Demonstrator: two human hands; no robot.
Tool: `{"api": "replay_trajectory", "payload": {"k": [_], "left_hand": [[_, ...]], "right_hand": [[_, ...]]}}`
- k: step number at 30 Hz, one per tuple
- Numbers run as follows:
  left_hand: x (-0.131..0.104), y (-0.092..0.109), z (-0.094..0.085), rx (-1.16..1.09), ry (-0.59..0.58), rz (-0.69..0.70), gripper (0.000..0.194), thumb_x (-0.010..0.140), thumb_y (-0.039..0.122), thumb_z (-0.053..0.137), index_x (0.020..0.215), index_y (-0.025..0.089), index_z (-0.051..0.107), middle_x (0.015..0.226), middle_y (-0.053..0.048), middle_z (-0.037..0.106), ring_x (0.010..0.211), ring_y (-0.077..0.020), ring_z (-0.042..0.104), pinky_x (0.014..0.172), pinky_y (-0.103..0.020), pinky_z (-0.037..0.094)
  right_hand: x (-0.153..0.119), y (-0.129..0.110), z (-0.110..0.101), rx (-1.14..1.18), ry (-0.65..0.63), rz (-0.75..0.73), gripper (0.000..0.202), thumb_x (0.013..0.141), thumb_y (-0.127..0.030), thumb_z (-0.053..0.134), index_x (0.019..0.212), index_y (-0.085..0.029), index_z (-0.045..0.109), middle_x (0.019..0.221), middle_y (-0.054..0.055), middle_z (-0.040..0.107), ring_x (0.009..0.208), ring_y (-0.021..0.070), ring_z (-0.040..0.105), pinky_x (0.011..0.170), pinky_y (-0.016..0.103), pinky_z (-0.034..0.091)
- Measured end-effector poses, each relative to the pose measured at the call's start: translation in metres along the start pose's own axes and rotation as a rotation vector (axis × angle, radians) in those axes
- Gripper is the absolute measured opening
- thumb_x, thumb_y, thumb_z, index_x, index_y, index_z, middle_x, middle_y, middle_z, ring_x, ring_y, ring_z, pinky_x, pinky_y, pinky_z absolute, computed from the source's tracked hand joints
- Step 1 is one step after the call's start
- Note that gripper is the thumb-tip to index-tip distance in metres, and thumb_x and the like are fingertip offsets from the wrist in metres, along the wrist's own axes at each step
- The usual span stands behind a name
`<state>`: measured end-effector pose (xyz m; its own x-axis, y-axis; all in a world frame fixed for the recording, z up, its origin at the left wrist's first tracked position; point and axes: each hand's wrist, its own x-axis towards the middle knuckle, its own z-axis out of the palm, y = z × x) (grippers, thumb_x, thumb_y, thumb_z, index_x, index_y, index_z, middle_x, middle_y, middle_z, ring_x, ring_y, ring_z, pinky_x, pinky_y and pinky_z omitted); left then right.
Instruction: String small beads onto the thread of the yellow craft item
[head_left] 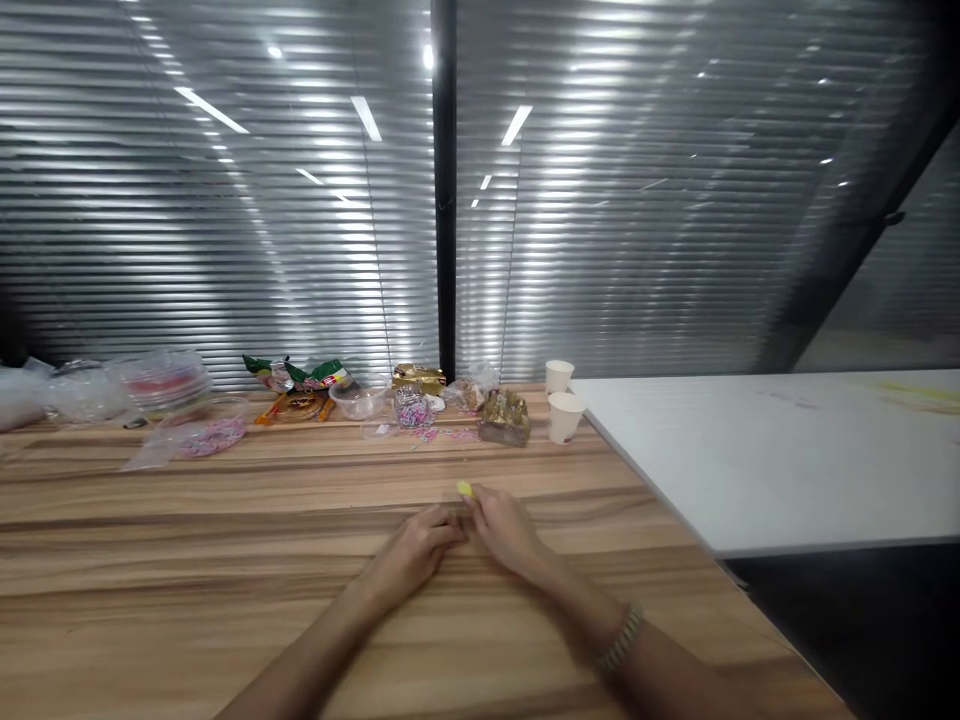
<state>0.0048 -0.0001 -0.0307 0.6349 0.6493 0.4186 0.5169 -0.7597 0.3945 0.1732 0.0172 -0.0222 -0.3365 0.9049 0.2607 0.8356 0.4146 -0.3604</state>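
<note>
My right hand (504, 525) is closed, with a small bright yellow piece (465, 489) pinched at its fingertips. Its kind is too small and blurred to make out. Close by on the left, my left hand (420, 545) has its fingers curled together, and their tips come near the right hand's fingers. Whatever those left fingers hold, if anything, is hidden. Both hands are low over the middle of the wood-grain table (225, 600). A beaded bracelet (621, 637) circles my right wrist.
Along the back stand two paper cups (565, 417), a gold-wrapped block (505, 417), a clear bowl (358, 401), green snack packets (307, 374), bags of small pink and white pieces (212, 437) and stacked plastic lids (161, 380). A white table (787, 460) adjoins at right; blinds (637, 200) rise behind.
</note>
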Motion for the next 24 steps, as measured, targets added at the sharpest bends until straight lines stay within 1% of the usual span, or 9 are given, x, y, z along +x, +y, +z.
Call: {"api": "replay_trajectory", "payload": {"k": [5,10,15,24], "left_hand": [[0.0,0.002,-0.001,0.026,-0.019,-0.016,0.029,0.087,0.016,0.037,0.088,0.019,0.065,0.082,-0.007,0.06,0.08,-0.0155,0.053,0.073,-0.025,0.043],[0.001,0.006,-0.002,0.025,-0.028,-0.01,0.028,0.086,0.014,0.037,0.09,0.02,0.064,0.086,-0.007,0.06,0.084,-0.0159,0.053,0.075,-0.026,0.043],[0.002,0.009,-0.002,0.034,-0.027,-0.015,0.028,0.087,0.017,0.037,0.087,0.019,0.065,0.085,-0.007,0.06,0.084,-0.0159,0.052,0.075,-0.026,0.043],[0.003,0.014,-0.004,0.045,-0.053,-0.024,0.025,0.087,0.019,0.039,0.089,0.018,0.063,0.089,-0.007,0.059,0.086,-0.0162,0.052,0.077,-0.027,0.043]], "right_hand": [[-0.001,-0.001,-0.001,-0.007,-0.011,-0.001,0.028,0.091,-0.026,0.029,0.088,-0.017,0.055,0.085,0.008,0.066,0.075,0.0182,0.06,0.062,0.024,0.035],[-0.001,-0.001,-0.002,0.003,-0.024,-0.04,0.029,0.092,-0.027,0.028,0.088,-0.017,0.055,0.085,0.008,0.066,0.076,0.0174,0.059,0.063,0.023,0.035],[-0.002,-0.002,-0.003,-0.009,-0.016,-0.047,0.029,0.091,-0.026,0.027,0.086,-0.017,0.054,0.084,0.007,0.065,0.074,0.0177,0.059,0.062,0.024,0.034],[-0.004,-0.004,-0.005,-0.021,-0.052,-0.038,0.026,0.091,-0.025,0.029,0.089,-0.017,0.054,0.088,0.007,0.065,0.075,0.0171,0.058,0.062,0.023,0.033]]}}
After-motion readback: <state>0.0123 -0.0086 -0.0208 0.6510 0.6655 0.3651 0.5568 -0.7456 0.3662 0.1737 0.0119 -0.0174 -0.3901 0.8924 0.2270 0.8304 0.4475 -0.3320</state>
